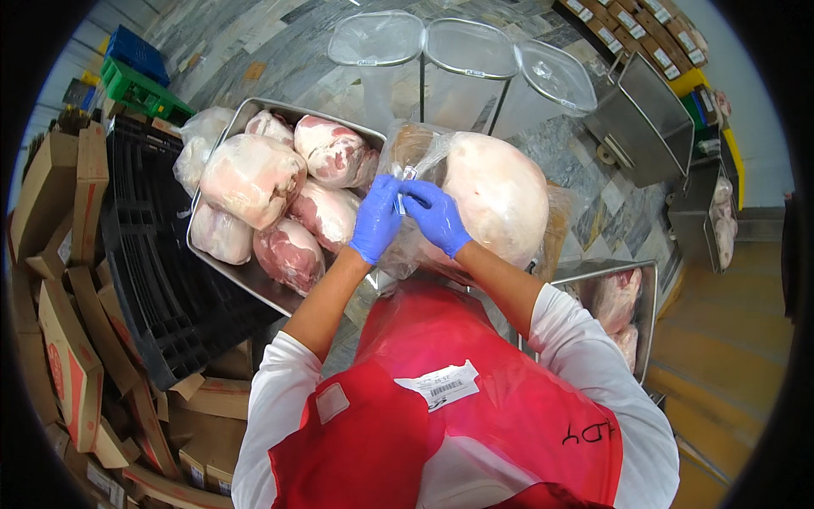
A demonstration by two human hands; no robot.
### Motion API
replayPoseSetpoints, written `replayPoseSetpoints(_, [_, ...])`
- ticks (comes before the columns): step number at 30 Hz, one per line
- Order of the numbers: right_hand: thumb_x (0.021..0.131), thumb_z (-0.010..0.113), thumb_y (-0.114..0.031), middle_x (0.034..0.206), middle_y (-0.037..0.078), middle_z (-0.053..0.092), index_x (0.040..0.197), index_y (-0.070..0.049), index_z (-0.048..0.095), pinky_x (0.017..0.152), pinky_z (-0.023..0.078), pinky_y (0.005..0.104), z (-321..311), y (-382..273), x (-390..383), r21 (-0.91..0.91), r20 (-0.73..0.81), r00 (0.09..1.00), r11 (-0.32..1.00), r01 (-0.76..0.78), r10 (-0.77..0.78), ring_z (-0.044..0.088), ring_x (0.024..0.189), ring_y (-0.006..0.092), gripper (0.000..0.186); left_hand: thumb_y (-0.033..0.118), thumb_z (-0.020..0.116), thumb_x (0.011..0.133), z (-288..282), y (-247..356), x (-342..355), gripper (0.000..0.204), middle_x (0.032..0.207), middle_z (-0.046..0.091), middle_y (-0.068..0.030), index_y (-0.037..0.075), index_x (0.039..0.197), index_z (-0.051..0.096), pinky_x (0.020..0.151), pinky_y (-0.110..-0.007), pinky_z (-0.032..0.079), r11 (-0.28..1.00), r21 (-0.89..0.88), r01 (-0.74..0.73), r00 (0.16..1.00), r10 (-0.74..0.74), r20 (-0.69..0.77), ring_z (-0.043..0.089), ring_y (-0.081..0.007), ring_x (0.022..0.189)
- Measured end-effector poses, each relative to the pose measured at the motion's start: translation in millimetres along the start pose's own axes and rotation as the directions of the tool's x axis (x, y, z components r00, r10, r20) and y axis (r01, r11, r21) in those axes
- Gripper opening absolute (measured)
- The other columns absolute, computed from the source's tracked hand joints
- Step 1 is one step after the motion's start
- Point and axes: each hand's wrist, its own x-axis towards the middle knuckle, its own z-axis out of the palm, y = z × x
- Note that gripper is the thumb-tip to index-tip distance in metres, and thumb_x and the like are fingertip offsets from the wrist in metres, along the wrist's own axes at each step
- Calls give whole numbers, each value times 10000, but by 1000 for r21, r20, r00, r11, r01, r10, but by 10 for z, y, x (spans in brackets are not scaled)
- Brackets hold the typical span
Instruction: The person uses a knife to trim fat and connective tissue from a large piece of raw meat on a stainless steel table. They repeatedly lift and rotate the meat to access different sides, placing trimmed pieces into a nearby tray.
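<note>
While both blue-gloved hands, left hand [376,218] and right hand [435,214], pinch shut on the gathered neck of the clear plastic bag [407,174], the large pale bagged ham [498,197] lies just right of them. Right hand is nearer the ham; steel tray of meat cuts [254,280] sits left.

Both blue-gloved hands meet at the mouth of a clear plastic bag [407,170] that wraps a large pale cut of raw meat [500,199]: the left hand [376,219] and the right hand [434,214] pinch its gathered film together. Just left, a steel tray [254,284] holds more bagged cuts [254,178].
</note>
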Motion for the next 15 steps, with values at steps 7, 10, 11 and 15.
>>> replayPoseSetpoints(7, [920, 614, -108, 1149, 172, 652, 1232, -3, 617, 964, 505, 391, 225, -337, -157, 13, -114, 986, 992, 127, -125, 645, 1094, 263, 329, -69, 544, 852, -92, 114, -8, 368, 1068, 627, -144, 12, 1210, 571, 894, -372, 511, 891, -193, 412, 895, -356, 268, 638, -284, 1023])
replayPoseSetpoints(10, [958, 592, -124, 1087, 146, 662, 1184, -5, 606, 871, 530, 400, 160, 305, -28, 70, -165, 979, 991, -110, 120, 665, 993, 260, 256, -28, 580, 873, -265, 364, 124, 435, 1178, 629, -132, 16, 1304, 538, 938, -351, 512, 806, -410, 427, 858, -218, 465, 626, -220, 1083])
replayPoseSetpoints(11, [971, 587, -131, 1070, 136, 666, 1171, -7, 600, 838, 538, 402, 130, 564, 34, 101, -190, 959, 976, -195, 211, 670, 958, 257, 236, 17, 621, 873, -327, 413, 201, 497, 1251, 597, -160, 30, 1356, 508, 981, -369, 490, 844, -371, 388, 880, -219, 422, 594, -245, 1155])
replayPoseSetpoints(15, [999, 575, -129, 1028, 87, 678, 1153, -53, 619, 734, 551, 376, -52, 85, 179, 913, 28, 749, 289, -289, 662, 671, 880, 209, 177, 223, 757, 849, -357, 92, 141, 790, 1502, 417, -244, 97, 1528, 374, 1139, -452, 362, 987, -69, 148, 967, -129, 221, 401, -358, 1408])
